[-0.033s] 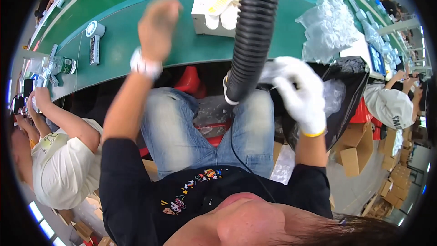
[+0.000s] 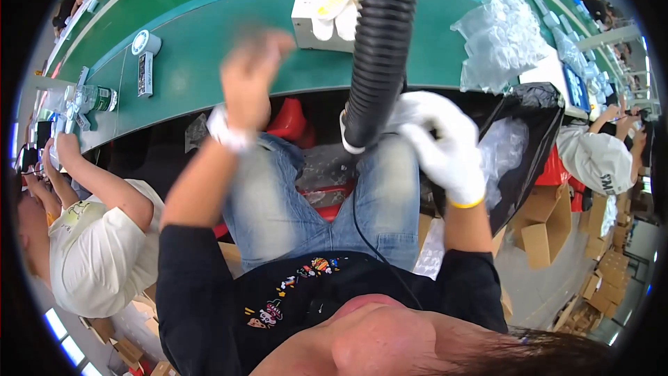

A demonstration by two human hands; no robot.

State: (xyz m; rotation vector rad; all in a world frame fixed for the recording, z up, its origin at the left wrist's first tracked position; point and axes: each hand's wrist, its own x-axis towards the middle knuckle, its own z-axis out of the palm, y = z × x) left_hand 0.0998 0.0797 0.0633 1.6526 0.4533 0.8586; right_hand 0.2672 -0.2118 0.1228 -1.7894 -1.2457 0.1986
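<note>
My left hand [image 2: 256, 83], bare with a white band at the wrist, is raised over the near edge of the green work surface [image 2: 209, 73]. Its fingers are smeared by motion, so whether it holds anything cannot be made out. My right hand [image 2: 445, 146] wears a white glove with a yellow cuff. It is beside the lower end of a black corrugated hose [image 2: 381, 56], fingers curled around something greyish partly hidden behind the hose. A white box [image 2: 306, 31] stands on the surface, with white-and-yellow gloves [image 2: 341, 7] on it.
Clear plastic bags [image 2: 497, 42] are heaped at the right, above a black bin bag [image 2: 532, 118]. A white round piece [image 2: 145, 42] and a small narrow box [image 2: 145, 74] lie at the left. Cartons [image 2: 543, 226] stand at the right; a co-worker [image 2: 104, 244] sits at the left.
My left hand has moved slightly right and toward me. My right hand has shifted left, closer to the hose. The hose and white box appear slightly further left.
</note>
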